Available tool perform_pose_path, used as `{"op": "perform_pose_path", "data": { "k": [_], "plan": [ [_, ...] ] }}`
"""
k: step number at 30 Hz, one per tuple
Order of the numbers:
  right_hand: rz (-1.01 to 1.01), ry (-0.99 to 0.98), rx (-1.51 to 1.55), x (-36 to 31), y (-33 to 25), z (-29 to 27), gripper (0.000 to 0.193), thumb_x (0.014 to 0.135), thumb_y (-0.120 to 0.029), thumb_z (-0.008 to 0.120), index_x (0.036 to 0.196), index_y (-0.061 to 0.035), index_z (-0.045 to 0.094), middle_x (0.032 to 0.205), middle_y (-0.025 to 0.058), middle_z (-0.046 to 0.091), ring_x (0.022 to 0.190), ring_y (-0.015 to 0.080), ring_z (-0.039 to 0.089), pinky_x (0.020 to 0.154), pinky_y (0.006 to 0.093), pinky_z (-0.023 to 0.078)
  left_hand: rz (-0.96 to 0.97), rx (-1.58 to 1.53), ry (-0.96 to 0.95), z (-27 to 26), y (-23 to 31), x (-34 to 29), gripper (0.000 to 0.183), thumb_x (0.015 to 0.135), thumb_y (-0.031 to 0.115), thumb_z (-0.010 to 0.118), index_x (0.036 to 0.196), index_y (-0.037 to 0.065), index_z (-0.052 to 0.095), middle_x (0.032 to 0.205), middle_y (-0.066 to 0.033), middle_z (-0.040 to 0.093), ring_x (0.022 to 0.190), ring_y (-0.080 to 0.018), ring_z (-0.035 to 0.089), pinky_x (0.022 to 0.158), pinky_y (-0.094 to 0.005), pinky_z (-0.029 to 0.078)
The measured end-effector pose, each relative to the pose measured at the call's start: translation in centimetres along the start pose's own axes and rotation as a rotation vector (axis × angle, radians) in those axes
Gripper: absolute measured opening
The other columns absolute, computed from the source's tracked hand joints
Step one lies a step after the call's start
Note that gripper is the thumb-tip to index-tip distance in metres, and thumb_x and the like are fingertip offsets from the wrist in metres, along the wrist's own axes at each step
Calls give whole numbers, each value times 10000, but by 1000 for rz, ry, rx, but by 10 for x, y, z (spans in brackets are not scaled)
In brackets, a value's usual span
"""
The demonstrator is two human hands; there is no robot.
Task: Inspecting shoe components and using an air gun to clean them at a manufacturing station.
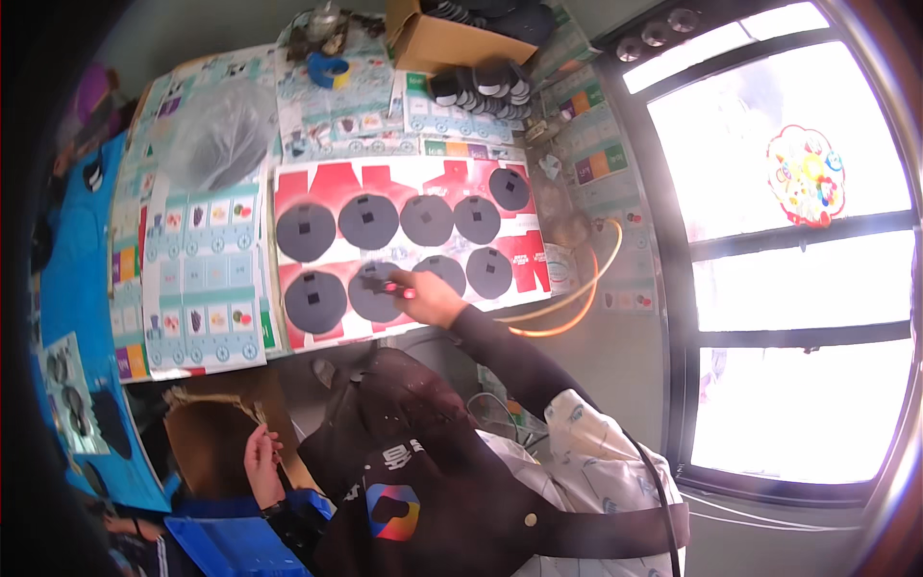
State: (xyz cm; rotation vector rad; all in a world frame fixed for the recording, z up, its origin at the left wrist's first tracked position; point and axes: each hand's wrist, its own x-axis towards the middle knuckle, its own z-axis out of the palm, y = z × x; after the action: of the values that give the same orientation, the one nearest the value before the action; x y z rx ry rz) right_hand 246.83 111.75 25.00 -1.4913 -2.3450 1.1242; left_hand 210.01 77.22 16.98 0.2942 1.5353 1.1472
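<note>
My right hand (433, 300) is closed around a small red-and-black handled tool (396, 288); its exact kind is unclear. The tool's tip is over a dark grey round pad (371, 306) in the near row. Several like pads, most with a small black square near the middle, lie in two rows on a red-and-white printed sheet (428, 327). My left hand (261, 468) is low on the left, away from the pads, beside a brown cardboard box (207, 447). Its fingers are loosely bent and apart, and I see nothing in them.
Printed sheets (202, 317) cover the table's left side, with a clear plastic bag (219, 135) on them. At the back are a blue tape roll (328, 70), stacked dark pads (486, 91) and a carton (452, 43). An orange hose (588, 303) curves by the right edge.
</note>
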Motion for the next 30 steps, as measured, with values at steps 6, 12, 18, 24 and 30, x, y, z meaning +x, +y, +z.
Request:
{"op": "perform_pose_path", "data": {
  "k": [6,12,18,24,30],
  "plan": [
    [246,479,206,-95,64,-62,269,912,-101,649,1169,-22,645,848,141,663,777,235,651,713,355,515,116,77,-116,48,51,25,351,1079,219,598,1391,59,618,1113,-4,672,901,-62,588,724,-212,417],
    [141,-58,220,-147,51,-3,322,874,-207,707,1127,-18,647,890,213,675,814,374,681,732,417,526,167,162,-122,71,101,-7,340,1064,132,585,1391,43,611,1125,-23,690,926,-82,619,749,-217,439],
    [-49,-204,95,-22,-21,52,271,878,-204,661,1086,-31,682,904,240,707,888,453,684,754,511,524,234,135,-125,72,102,-6,313,1049,98,581,1348,16,619,1106,-61,690,923,-102,616,750,-233,448],
    [-86,-115,47,58,-14,92,255,859,-191,636,1068,-55,688,903,273,696,912,493,665,791,543,515,118,12,103,32,29,-44,298,1044,156,621,1321,49,653,1083,-32,719,910,-94,640,761,-232,452],
    [-59,-155,14,69,-20,96,240,849,-180,644,1044,-41,670,878,271,693,894,492,667,782,528,517,48,-105,184,15,-26,-52,304,1034,166,623,1310,45,656,1074,-33,725,904,-102,648,739,-238,454]
  ]
}}
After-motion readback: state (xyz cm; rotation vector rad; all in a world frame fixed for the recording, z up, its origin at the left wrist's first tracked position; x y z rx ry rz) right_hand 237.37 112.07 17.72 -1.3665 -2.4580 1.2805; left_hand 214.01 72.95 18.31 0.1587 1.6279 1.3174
